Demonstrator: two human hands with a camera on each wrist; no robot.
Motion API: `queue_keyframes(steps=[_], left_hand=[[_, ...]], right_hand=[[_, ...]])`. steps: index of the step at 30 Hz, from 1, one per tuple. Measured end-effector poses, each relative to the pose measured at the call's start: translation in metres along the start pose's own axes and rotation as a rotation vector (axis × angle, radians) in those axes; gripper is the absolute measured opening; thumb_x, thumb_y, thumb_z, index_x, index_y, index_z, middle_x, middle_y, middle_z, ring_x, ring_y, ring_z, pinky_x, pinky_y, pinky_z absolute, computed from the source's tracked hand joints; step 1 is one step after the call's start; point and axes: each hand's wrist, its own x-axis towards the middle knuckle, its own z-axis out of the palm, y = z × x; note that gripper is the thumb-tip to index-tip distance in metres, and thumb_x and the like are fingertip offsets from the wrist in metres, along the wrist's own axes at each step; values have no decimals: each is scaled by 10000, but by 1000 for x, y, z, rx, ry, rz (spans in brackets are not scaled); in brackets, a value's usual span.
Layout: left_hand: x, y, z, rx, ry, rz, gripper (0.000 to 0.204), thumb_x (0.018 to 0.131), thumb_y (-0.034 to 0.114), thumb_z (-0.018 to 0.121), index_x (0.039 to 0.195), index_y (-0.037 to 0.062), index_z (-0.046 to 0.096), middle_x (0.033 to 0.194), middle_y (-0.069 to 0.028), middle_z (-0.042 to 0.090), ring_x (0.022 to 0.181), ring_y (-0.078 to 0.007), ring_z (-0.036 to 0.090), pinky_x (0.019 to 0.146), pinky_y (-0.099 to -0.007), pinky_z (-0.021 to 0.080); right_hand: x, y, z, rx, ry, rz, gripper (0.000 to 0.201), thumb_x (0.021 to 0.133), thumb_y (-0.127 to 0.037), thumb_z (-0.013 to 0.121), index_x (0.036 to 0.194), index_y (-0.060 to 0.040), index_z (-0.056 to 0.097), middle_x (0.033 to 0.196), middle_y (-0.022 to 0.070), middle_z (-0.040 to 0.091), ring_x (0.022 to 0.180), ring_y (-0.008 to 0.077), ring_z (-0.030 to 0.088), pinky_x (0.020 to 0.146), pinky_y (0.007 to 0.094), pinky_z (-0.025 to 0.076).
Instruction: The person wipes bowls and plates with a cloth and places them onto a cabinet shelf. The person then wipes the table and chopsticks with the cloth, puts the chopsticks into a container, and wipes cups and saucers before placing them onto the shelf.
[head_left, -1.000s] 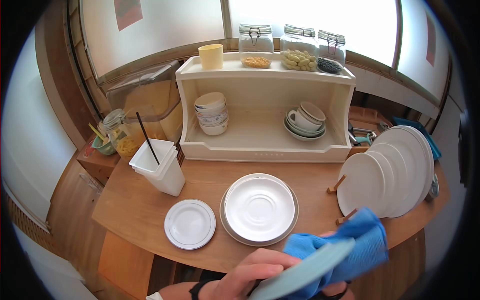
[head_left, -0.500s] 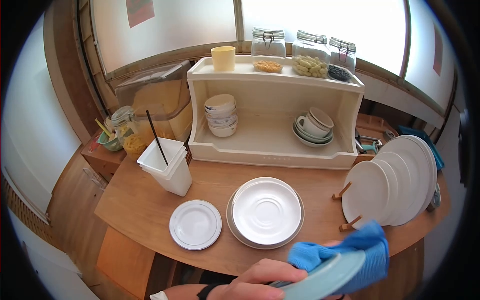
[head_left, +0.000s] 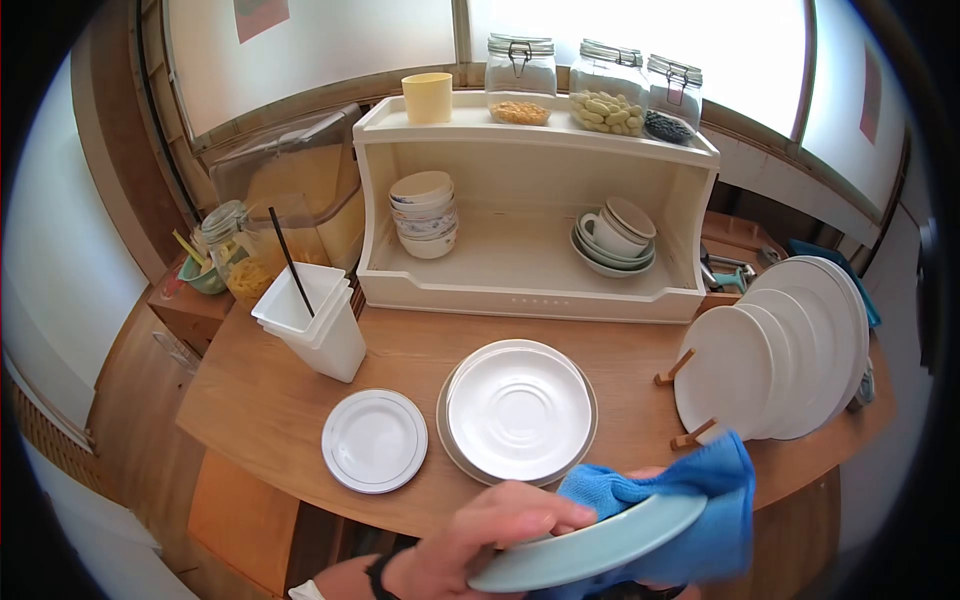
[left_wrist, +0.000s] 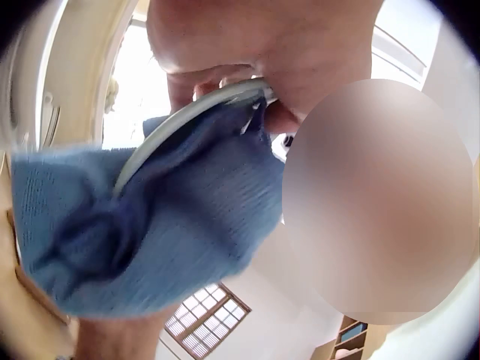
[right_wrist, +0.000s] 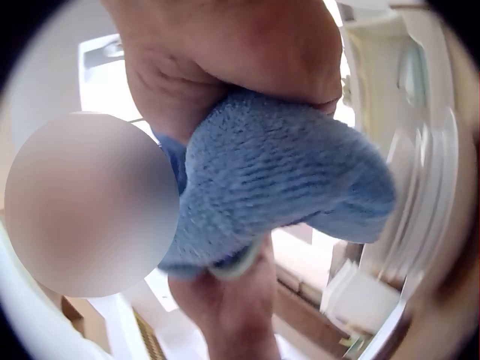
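Observation:
Near the table's front edge my left hand [head_left: 500, 530] grips the left rim of a pale blue-green plate [head_left: 590, 545], held up on a slant. A blue cloth [head_left: 715, 505] wraps the plate's right part and hangs down past it. My right hand [right_wrist: 232, 60] holds this cloth against the plate; in the head view it is mostly hidden behind both. Seen from the left wrist, the cloth [left_wrist: 202, 195] covers most of the plate's face, leaving a curved strip of rim [left_wrist: 161, 131] bare.
White plates are stacked on a larger rimmed plate [head_left: 520, 410], with a small plate [head_left: 375, 440] to their left. Several white plates stand in a wooden rack [head_left: 725, 370] at right. White square containers [head_left: 320, 325] hold a black stick. Behind, a cream shelf [head_left: 520, 300] holds bowls and a cup.
The plate has turned in the hands and lies flatter, its right end lower than a second ago. The cloth has shifted slightly left along it. The head view has swayed; the table's things stay put.

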Motion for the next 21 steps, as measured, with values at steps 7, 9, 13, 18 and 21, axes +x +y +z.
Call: queue_keyframes(steps=[7, 9, 13, 18, 21], left_hand=[[-21, -14, 4, 7, 183, -207, 439, 932, 114, 522, 1340, -19, 431, 1290, -237, 541, 1164, -317, 550, 1040, -442, 391], [-28, -27, -8, 25, 102, -80, 480, 936, 115, 518, 1372, -20, 372, 1336, -234, 498, 1189, -310, 531, 1044, -435, 390], [11, 22, -23, 310, -306, -357, 476, 930, 90, 476, 1368, -72, 384, 1315, -233, 524, 1175, -292, 555, 1008, -400, 424], [-29, 1, -15, 361, -26, -238, 458, 929, 129, 544, 1344, -43, 451, 1255, -199, 566, 1098, -270, 597, 934, -370, 480], [-59, -9, -11, 74, 424, -362, 474, 959, 224, 572, 1355, 0, 441, 1226, -183, 583, 1068, -266, 608, 929, -394, 500]], right_hand=[[8, 29, 50, -619, 733, -45, 359, 963, -283, 577, 1171, 8, 599, 1148, 151, 640, 1020, 242, 623, 933, 357, 498], [-8, 38, 68, -774, 952, -53, 377, 972, -308, 556, 1166, 11, 610, 1153, 166, 643, 1040, 263, 626, 953, 379, 498], [-18, -10, 91, -974, 989, 55, 539, 885, -383, 659, 1262, -16, 543, 1280, 175, 560, 1154, 289, 577, 1013, 421, 471], [5, 18, 85, 13, 913, -73, 753, 801, -403, 772, 1367, -32, 441, 1358, 167, 495, 1221, 288, 539, 1025, 432, 472], [49, 32, 109, 620, 1049, -245, 719, 834, -368, 729, 1371, -18, 401, 1308, 162, 505, 1197, 278, 544, 1000, 418, 495]])
